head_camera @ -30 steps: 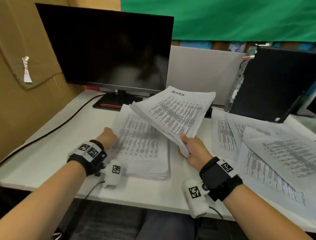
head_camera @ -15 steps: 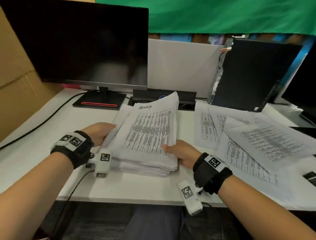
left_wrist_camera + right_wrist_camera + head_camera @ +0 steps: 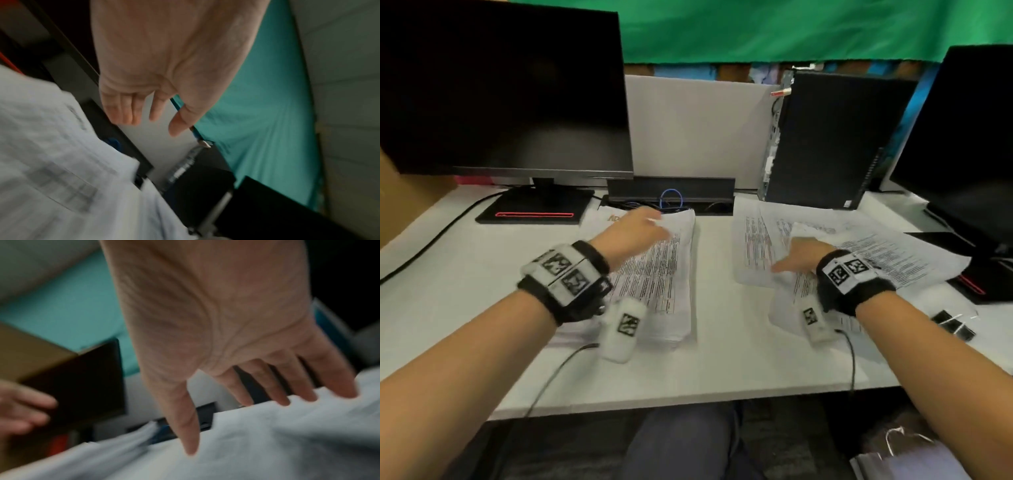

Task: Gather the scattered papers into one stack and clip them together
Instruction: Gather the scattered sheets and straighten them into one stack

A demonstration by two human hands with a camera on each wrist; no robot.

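A thick stack of printed papers (image 3: 654,281) lies on the white desk (image 3: 722,359) in front of me, left of centre. My left hand (image 3: 637,229) hovers over the stack's far end with straight fingers (image 3: 125,110) and holds nothing. To the right, several loose printed sheets (image 3: 887,246) lie spread and overlapping. My right hand (image 3: 801,257) reaches onto them, fingers (image 3: 277,386) spread and fingertips touching the paper (image 3: 267,434). Black binder clips (image 3: 953,325) lie on the desk near my right forearm.
A dark monitor (image 3: 503,89) stands at the back left on its base (image 3: 534,212). A black cable tray (image 3: 671,195) runs behind the stack. A black computer case (image 3: 828,140) and a second monitor (image 3: 969,137) stand at the back right. A cable (image 3: 431,240) crosses the desk's left side.
The bundle that my right hand held has been laid on the left stack and released. My right hand moved right onto the loose sheets, and my left hand rose to the stack's far end.
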